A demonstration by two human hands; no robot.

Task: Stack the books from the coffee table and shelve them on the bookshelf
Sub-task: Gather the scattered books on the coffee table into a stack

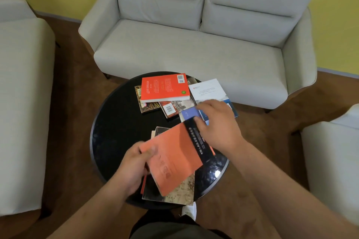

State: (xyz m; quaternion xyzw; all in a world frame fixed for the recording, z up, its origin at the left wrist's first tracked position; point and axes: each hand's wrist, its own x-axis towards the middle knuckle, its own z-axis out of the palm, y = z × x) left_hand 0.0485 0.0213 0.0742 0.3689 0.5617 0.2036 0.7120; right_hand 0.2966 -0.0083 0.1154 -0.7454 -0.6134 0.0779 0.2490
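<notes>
On the round black coffee table [116, 132], my left hand [136, 165] grips the near left edge of an orange book with a black spine band [174, 157]. It lies tilted on a small pile with a dark book with a map-like cover [180, 192] at the bottom. My right hand [215, 122] reaches over the orange book's far corner, fingers curled on a blue book [191, 112]. Further back lie a red book [165, 87] on two darker books [143, 103], and a white book [209, 89] at the table's far right edge.
A light grey two-seat sofa [194, 44] stands behind the table. An armchair [21, 103] is at the left and another [334, 161] at the right. Brown floor [73, 83] surrounds the table. My white shoe [189, 210] shows below the table's near edge.
</notes>
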